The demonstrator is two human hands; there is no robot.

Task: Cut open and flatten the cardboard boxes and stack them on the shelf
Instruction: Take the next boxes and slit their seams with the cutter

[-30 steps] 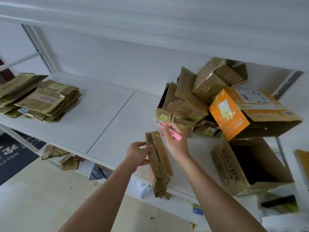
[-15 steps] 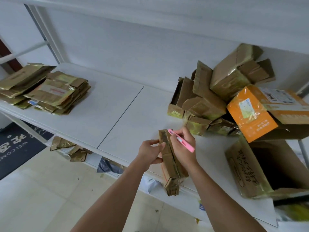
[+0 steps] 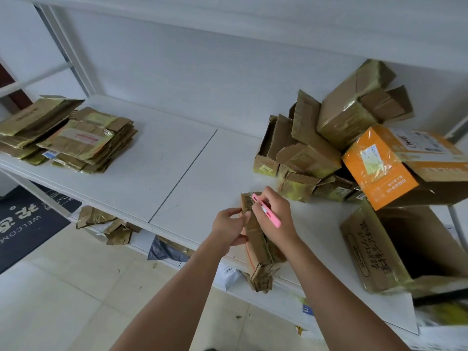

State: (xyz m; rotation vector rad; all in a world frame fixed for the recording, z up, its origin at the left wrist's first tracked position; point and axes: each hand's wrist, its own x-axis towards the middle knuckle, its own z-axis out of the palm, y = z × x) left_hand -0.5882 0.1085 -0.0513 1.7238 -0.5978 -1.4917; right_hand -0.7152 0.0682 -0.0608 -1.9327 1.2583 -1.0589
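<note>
- The person is pressing a small cardboard box (image 3: 258, 239) flat between both hands, over the front edge of the white shelf (image 3: 162, 158); it is looking nearly collapsed, so the flattening step seems almost done.
- The left hand (image 3: 229, 228) is pinching the box's left side, thumb and fingers curled on it.
- The right hand (image 3: 274, 216) is resting on the box's right side while its curled fingers are gripping a pink cutter (image 3: 266, 210); whether they are also holding the box is hard to tell.
- Next, the box is probably going onto the flattened pile (image 3: 68, 138) lying at the shelf's left end, well apart from the hands; that calls for a reach leftward.
- Counting: one cutter, one box in hand, two overlapping stacks of flat cardboard on the left.
- On the right, roughly seven uncut boxes are heaping up, including one orange box (image 3: 385, 163) and one large open box (image 3: 395, 252); the exact number is unclear.
</note>
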